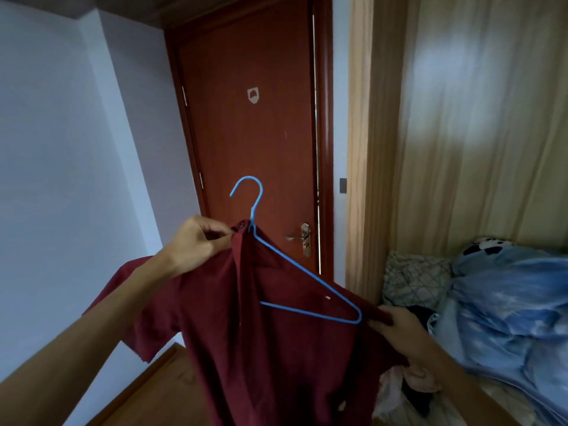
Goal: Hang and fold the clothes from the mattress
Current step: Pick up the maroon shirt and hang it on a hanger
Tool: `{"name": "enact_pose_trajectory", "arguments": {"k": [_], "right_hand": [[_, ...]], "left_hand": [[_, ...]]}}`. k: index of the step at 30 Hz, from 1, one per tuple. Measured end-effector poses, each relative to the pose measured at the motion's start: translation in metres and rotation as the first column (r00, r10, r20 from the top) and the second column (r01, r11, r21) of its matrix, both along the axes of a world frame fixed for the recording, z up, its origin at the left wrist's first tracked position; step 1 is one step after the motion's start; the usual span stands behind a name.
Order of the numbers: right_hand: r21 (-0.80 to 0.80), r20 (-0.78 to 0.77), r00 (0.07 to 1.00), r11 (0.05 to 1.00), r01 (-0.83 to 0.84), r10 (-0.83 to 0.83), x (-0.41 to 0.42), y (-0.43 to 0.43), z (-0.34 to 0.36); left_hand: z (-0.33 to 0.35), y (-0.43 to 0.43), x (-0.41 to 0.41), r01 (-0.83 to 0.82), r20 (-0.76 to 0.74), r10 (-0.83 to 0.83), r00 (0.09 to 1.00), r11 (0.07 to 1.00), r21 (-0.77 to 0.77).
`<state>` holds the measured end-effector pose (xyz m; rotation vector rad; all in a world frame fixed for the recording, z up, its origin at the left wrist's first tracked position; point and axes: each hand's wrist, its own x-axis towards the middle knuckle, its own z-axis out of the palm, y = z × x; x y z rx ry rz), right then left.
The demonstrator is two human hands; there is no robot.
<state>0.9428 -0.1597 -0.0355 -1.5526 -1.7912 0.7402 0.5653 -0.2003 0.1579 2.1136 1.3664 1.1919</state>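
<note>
A dark red short-sleeved shirt (246, 333) hangs in front of me, partly threaded on a blue wire hanger (307, 281). The hanger's hook points up and its right arm lies bare over the cloth. My left hand (196, 241) pinches the shirt's collar by a button, just beside the hanger's neck. My right hand (396, 327) grips the shirt's edge at the hanger's right tip. The mattress (504, 404) lies at the lower right under a blue quilt (507, 305).
A brown door (252, 133) with a metal handle (302, 238) stands straight ahead. Beige curtains (461, 118) hang at the right. A patterned pillow (415, 279) and several loose clothes (408, 385) lie on the bed. The wooden floor (159, 392) shows at the lower left.
</note>
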Motion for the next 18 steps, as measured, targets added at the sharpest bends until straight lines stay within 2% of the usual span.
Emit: {"name": "enact_pose_trajectory", "arguments": {"k": [3,6,9,13,16,18], "right_hand": [[-0.019,-0.018,0.995,0.995,-0.103,0.102,0.001,0.001,0.036],[0.091,-0.032,0.997,0.994,-0.065,0.068,-0.008,0.002,0.073],[0.152,-0.121,0.987,0.985,-0.088,0.107,-0.026,-0.007,0.106],[0.173,-0.036,0.99,0.976,-0.131,0.14,-0.058,-0.014,0.112],[0.168,-0.183,0.971,0.978,-0.124,0.154,-0.084,-0.024,0.115],[0.137,-0.275,0.928,0.965,-0.222,0.252,-0.103,-0.038,0.123]], "left_hand": [[-0.011,0.003,-0.002,-0.013,-0.003,0.013,1.0,0.999,-0.03],[-0.024,0.005,0.007,0.004,0.027,-0.002,1.0,0.999,-0.046],[-0.042,0.014,0.018,-0.007,-0.011,0.006,1.0,0.999,-0.042],[-0.056,0.019,0.043,-0.024,0.045,0.025,0.999,1.0,-0.01],[-0.062,0.011,0.064,-0.02,0.039,0.019,0.999,0.999,0.047],[-0.07,0.007,0.074,0.025,0.009,-0.025,1.0,0.999,0.042]]}}
